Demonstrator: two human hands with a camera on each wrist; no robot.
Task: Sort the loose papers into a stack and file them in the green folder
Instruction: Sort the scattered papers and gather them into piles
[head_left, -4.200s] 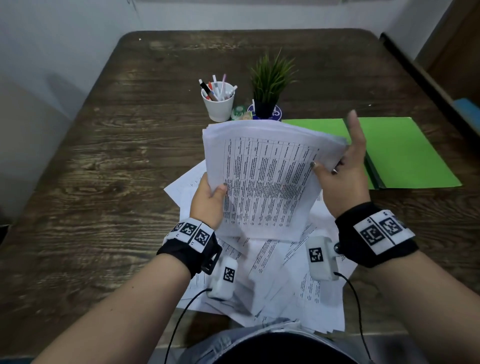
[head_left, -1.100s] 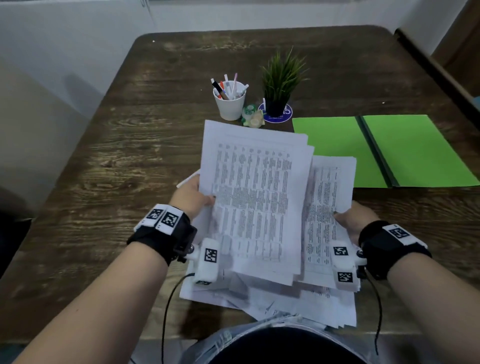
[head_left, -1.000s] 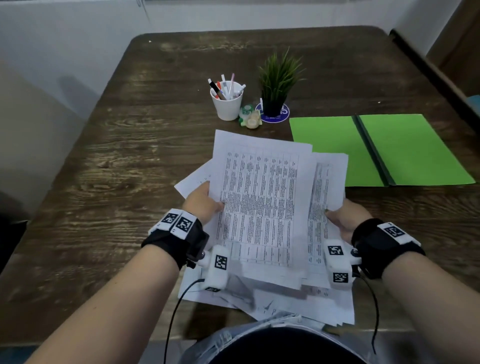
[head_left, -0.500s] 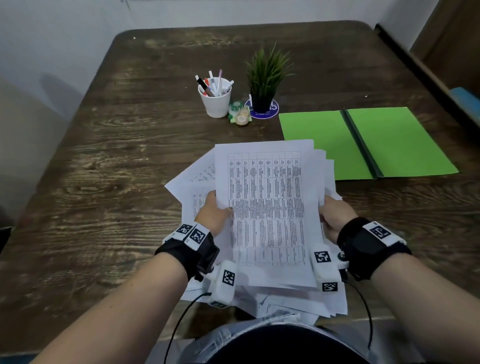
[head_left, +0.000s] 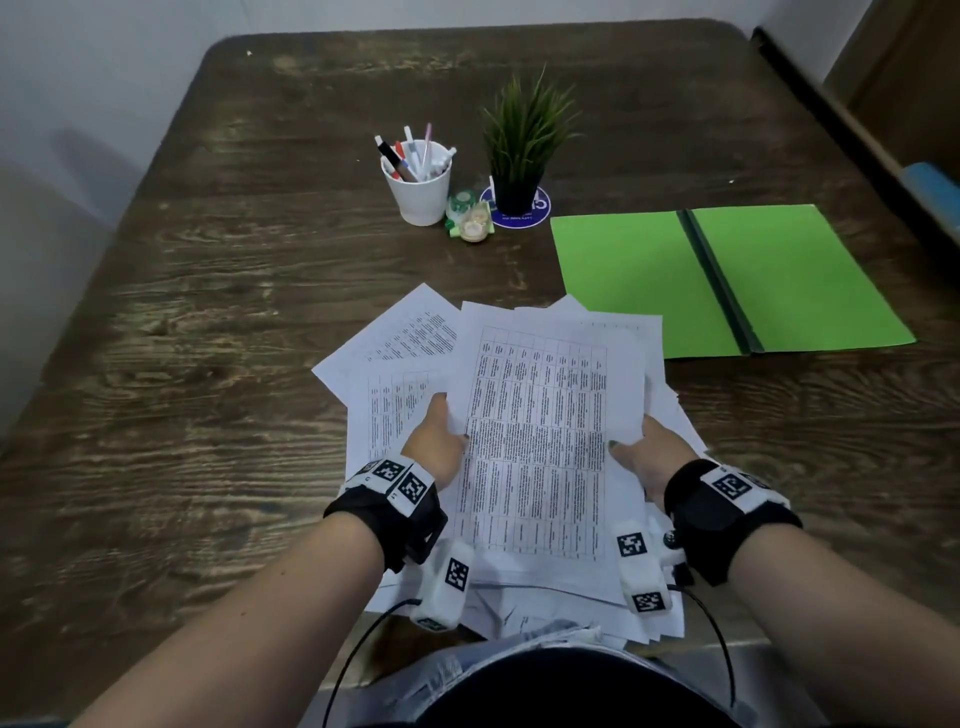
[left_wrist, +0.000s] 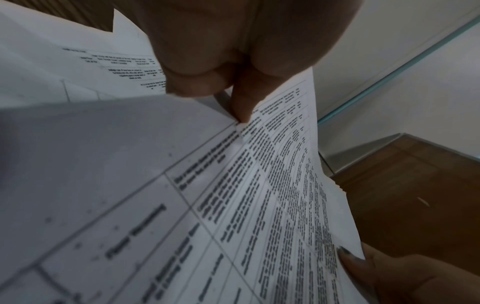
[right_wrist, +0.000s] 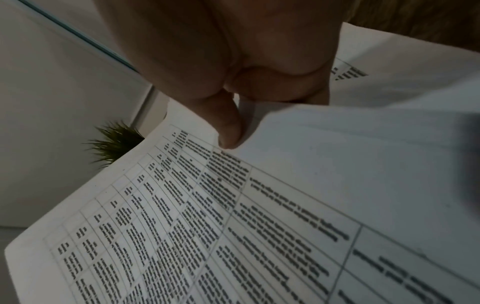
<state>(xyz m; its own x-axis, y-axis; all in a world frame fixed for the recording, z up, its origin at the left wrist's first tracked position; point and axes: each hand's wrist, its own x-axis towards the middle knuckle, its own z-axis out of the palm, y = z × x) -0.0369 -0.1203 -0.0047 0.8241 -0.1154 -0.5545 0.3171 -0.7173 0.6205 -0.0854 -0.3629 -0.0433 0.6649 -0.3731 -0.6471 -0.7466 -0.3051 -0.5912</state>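
Left hand (head_left: 435, 453) and right hand (head_left: 650, 457) clamped on opposite side edges of the paper stack (head_left: 540, 447), thumbs on top, forearms converging low over loose sheets (head_left: 395, 353). Green folder (head_left: 727, 280) open on the worktop (head_left: 208, 312), far right.

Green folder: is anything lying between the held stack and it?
Nothing visible. The green folder lies open and bare; only table separates it from the stack gripped by the left hand and right hand.
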